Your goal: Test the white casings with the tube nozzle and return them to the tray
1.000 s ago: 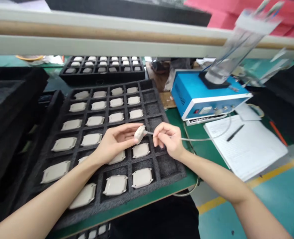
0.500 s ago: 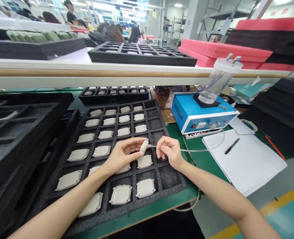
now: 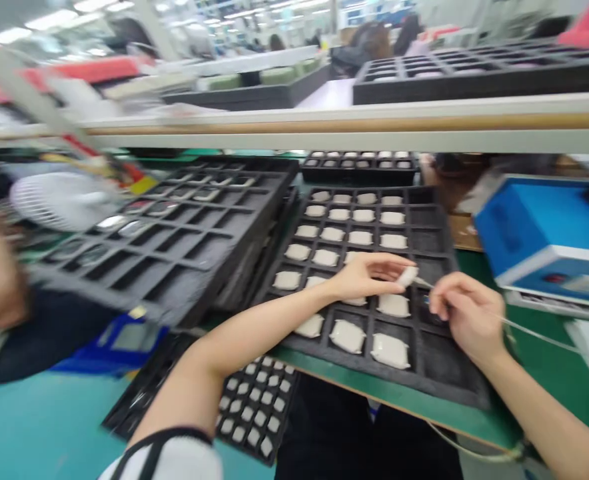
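Observation:
Between the thumb and fingers of my left hand (image 3: 367, 277) is a small off-white casing (image 3: 407, 276), held on edge above a black foam tray (image 3: 427, 241). My right hand (image 3: 467, 313) is closed around the end of a thin clear tube (image 3: 539, 335). The tube's tip points at the casing; blur hides whether they touch. Rows of similar casings lie flat in the tray's compartments, among them a casing (image 3: 391, 351) at the front. The tray's right column holds no casings.
A blue machine box (image 3: 549, 213) stands at the right. Another black tray (image 3: 214, 230) is stacked on the left, with a white fan (image 3: 57, 200) beyond it. A tray of small casings (image 3: 254, 407) sits lower down. A person's dark sleeve (image 3: 49, 327) shows at far left.
The view has swung left, bringing in the left stack, the fan and another person. My hands keep the casing and tube in much the same position over the tray.

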Demonstrator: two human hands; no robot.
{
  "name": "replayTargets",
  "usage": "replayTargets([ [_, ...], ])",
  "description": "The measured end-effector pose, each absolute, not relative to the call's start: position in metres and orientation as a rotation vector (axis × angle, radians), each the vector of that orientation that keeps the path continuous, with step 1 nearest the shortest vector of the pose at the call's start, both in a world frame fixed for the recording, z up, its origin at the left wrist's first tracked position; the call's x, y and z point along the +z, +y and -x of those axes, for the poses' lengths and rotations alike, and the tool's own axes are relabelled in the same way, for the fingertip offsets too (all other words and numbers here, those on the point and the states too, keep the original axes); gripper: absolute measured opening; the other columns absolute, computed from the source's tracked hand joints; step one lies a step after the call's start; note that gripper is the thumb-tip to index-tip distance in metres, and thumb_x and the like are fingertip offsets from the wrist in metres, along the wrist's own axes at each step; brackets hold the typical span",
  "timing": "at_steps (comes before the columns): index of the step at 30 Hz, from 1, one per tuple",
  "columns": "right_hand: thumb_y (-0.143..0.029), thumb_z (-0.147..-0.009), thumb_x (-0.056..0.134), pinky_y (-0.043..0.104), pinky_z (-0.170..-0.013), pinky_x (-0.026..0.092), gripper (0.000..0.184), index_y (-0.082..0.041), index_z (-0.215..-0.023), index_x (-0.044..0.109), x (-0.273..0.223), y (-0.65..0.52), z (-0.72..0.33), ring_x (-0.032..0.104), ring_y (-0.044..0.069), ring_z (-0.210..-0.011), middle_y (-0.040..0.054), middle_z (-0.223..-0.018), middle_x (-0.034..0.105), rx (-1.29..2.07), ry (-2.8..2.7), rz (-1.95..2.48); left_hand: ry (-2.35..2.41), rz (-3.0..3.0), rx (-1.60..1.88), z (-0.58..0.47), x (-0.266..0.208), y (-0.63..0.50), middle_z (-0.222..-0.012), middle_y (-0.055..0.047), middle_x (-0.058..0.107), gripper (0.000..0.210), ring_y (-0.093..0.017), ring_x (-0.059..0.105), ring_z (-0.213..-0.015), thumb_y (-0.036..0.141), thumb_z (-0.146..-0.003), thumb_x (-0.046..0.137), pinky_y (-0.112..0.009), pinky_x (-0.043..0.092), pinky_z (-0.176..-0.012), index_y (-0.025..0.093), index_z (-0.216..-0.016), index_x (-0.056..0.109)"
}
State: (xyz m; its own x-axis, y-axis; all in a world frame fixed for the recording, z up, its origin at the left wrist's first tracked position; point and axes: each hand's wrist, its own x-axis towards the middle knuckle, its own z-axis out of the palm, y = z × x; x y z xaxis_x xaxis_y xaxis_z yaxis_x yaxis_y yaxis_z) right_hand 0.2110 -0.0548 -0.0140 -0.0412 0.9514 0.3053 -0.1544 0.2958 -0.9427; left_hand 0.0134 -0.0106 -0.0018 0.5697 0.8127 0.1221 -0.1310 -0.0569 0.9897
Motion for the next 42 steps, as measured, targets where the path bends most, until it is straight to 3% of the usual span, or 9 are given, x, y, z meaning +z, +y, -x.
replayTargets([
  [7,-0.012,-0.069,0.058,0.029,-0.036,0.028,0.014,-0.021,-0.064,0.067,-0.010,-0.053,-0.211,0.048,0.016,-0.045,0.0027,-0.054,0.057,1.055,-1.242,0.863,0.505,-1.434,0.849,-0.011,-0.004,-0.009,-0.097,-0.006,0.066,0.053,-0.019,0.061,-0.099,0.026,-0.067,0.075,-0.036,0.044,-0.096,0.014,-0.117,0.062],
  [16,-0.018,-0.072,0.059,0.035,-0.041,0.023,0.014,-0.027,-0.063,0.065,-0.008,-0.059,-0.206,0.044,0.017,-0.048,0.0058,-0.055,0.052,1.005,-1.228,0.957,0.558,-1.442,0.811,-0.012,-0.002,-0.011,-0.100,-0.005,0.065,0.057,-0.020,0.058,-0.108,0.023,-0.067,0.075,-0.030,0.045,-0.098,0.012,-0.121,0.060],
  [23,-0.016,-0.071,0.061,0.033,-0.037,0.024,0.013,-0.024,-0.062,0.067,-0.010,-0.054,-0.209,0.047,0.017,-0.045,0.0065,-0.053,0.055,1.045,-1.232,0.907,0.579,-1.442,0.804,-0.011,0.000,-0.012,-0.103,-0.006,0.065,0.055,-0.021,0.059,-0.108,0.020,-0.068,0.075,-0.033,0.045,-0.098,0.013,-0.120,0.061],
  [30,-0.019,-0.072,0.059,0.024,-0.036,0.030,0.009,-0.017,-0.066,0.065,-0.013,-0.052,-0.209,0.048,0.012,-0.041,0.0022,-0.050,0.058,1.079,-1.253,0.839,0.576,-1.487,0.872,-0.011,-0.003,-0.008,-0.104,-0.013,0.068,0.052,-0.021,0.063,-0.095,0.024,-0.065,0.078,-0.036,0.047,-0.090,0.011,-0.114,0.064],
  [42,-0.023,-0.078,0.054,0.022,-0.037,0.029,0.013,-0.017,-0.069,0.061,-0.016,-0.050,-0.209,0.045,0.011,-0.040,0.0007,-0.049,0.057,1.089,-1.299,0.832,0.610,-1.479,0.870,-0.011,-0.001,-0.008,-0.106,-0.011,0.068,0.045,-0.020,0.064,-0.094,0.022,-0.067,0.076,-0.035,0.048,-0.091,0.013,-0.109,0.065],
])
